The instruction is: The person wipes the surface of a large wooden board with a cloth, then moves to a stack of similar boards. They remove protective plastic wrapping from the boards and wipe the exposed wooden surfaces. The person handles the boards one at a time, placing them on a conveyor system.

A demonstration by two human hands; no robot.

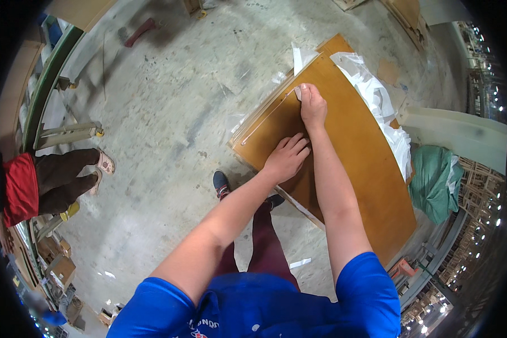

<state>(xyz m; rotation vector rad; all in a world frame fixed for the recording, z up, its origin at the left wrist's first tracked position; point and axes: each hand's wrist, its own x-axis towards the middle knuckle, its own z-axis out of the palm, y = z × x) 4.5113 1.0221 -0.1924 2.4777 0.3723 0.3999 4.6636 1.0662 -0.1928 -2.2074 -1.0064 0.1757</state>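
Note:
A large amber-brown wooden panel [360, 152] lies on top of a stack of similar boards in front of me, to the right. My right hand [314, 107] is closed on a small pale flat piece [298, 93] at the panel's far left edge; whether it is paper or a thin blade I cannot tell. From there a thin whitish line [268, 115] runs along that edge toward the near corner. My left hand [287, 158] rests on the panel's surface, fingers stretched and slightly spread, holding nothing.
White plastic wrapping [372, 93] bunches along the stack's right side. Beyond it stands a green sack [435, 183]. At the left, a person in a red top [19, 188] stands near a green-edged bench [50, 79]. A white scrap [300, 263] lies on the concrete floor.

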